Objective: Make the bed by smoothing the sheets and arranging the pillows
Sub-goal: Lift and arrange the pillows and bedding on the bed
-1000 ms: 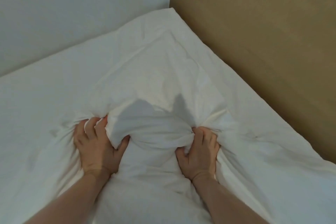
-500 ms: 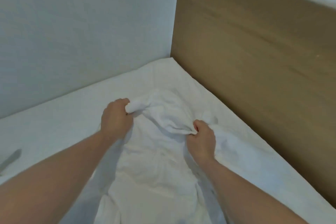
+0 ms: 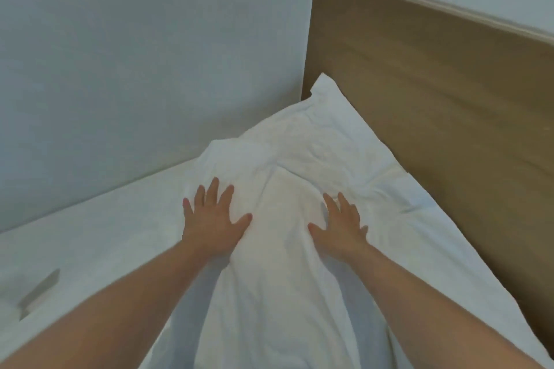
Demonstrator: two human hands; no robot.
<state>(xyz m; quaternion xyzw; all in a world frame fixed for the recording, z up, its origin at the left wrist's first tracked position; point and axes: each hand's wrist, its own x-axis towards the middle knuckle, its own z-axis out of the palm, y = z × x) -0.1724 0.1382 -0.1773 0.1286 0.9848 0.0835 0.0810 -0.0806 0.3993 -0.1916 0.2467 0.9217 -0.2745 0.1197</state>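
A: What fills the view?

B: A pale grey-blue wall (image 3: 120, 69), a flat tan wooden headboard (image 3: 419, 105), and a smooth white bed sheet (image 3: 99, 237).

A: And the pillow?

B: The rumpled white fabric pillow (image 3: 299, 159) lies on the sheet, its far corner against the headboard.

A: The hands?

B: The left hand (image 3: 214, 223) and right hand (image 3: 341, 226) press flat on it, fingers spread wide, gripping nothing.
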